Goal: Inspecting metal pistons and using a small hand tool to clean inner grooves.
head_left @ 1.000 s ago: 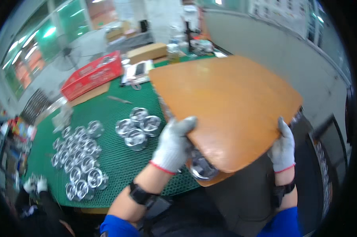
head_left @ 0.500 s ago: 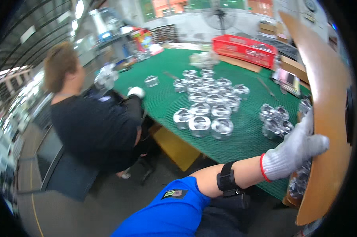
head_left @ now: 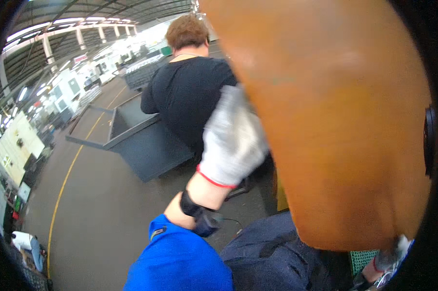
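A large, smooth orange-brown board [head_left: 335, 121] stands tilted close in front of me and fills most of the right half of the view. My left hand [head_left: 233, 138], in a white knit glove with a red cuff, is closed on its left edge; motion blurs the fingers. Low on the right, my right hand [head_left: 396, 254] is gloved too and grips the board's lower corner, though much of it is hidden. The board covers nearly all of the green mat [head_left: 364, 259], with only a patch showing below its bottom edge.
A person in a black top [head_left: 192, 94] is just beyond my left hand, back turned. A dark grey metal bin [head_left: 153, 150] stands beside that person. A yellow line [head_left: 64, 186] runs along the grey floor on the left, with machines [head_left: 73, 89] farther off.
My view has swung left and down. The board now spans much more of it, hiding the table with its shiny metal parts and red crate. My left hand still holds the board's edge.
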Tool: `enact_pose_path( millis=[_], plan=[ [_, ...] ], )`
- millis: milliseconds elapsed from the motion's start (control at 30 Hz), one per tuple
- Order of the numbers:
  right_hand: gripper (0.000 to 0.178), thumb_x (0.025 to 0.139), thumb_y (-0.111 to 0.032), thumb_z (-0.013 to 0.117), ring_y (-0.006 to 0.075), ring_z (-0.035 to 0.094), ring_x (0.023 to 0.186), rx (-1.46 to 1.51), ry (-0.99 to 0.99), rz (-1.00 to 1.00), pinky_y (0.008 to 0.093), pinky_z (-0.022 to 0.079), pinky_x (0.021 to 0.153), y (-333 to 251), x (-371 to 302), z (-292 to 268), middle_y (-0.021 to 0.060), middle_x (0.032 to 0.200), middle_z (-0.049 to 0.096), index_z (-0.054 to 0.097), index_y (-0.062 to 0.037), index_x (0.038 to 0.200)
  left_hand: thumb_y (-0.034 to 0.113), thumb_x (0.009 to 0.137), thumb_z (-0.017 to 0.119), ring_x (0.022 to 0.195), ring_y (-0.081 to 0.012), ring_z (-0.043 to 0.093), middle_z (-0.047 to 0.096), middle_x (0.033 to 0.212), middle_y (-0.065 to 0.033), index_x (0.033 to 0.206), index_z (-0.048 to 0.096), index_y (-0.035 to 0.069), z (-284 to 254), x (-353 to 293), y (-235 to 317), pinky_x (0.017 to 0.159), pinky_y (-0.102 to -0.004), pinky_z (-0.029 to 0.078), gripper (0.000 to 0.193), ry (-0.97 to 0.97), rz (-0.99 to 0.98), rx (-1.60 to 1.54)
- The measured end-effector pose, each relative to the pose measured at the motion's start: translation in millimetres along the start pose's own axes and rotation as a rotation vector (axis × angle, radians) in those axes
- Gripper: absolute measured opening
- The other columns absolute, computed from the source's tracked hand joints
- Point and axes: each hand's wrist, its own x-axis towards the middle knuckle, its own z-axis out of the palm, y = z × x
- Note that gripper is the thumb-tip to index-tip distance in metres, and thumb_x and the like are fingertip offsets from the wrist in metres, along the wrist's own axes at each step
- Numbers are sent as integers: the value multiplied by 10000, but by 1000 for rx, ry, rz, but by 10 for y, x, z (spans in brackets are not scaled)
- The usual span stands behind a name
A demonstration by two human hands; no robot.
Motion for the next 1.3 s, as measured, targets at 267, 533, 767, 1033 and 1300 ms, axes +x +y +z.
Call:
enact_pose_path(
  millis=[267, 533, 767, 1033, 1300],
  plan=[
    [480, 757, -53, 784, 237, 668, 915, 104, -250, 232, 404, 551, 871, -363, 222, 3057, 91, 1070, 696, 633, 20, 1206, 593, 1024, 383, 1352, -281, 455, 496, 1462, -61, 1446, 444, 144, -1359, -899, 116, 1107, -488, 395, 620, 695, 157, -33],
    [386, 876, -216, 721, 256, 724, 880, 4, -1099, -148, 343, 563, 797, -266, 64, 4522, 115, 1006, 746, 662, -79, 1233, 465, 1037, 372, 1331, -230, 483, 453, 1518, -85, 1467, 444, 144, -3306, -2509, -1014, 1121, -396, 408, 541, 750, -302, 614],
    [361, 836, -153, 624, 346, 677, 780, 247, -1226, -114, 424, 540, 678, 407, -181, 4912, 109, 839, 692, 641, -127, 1196, 397, 1036, 443, 1310, -247, 497, 467, 1499, -105, 1443, 477, 120, -3563, -3461, -1599, 1098, -389, 424, 493, 170, -753, 1172],
    [205, 798, -89, 611, 352, 692, 803, 20, -1426, -39, 446, 563, 676, 877, -305, 4982, 133, 815, 683, 658, -90, 998, 354, 1023, 503, 1275, -270, 530, 527, 1443, -125, 1397, 534, 98, -3934, -3871, -1133, 1065, -385, 446, 455, 316, -984, 1057],
    [246, 792, -139, 622, 334, 713, 840, -708, -1679, 133, 452, 572, 734, 2288, -856, 4422, 101, 837, 722, 754, -205, 988, 87, 769, 746, 1143, -379, 623, 612, 1311, -177, 1233, 629, 54, -2214, -2036, -647, 969, -441, 507, 480, -301, -820, 1584]
  ],
)
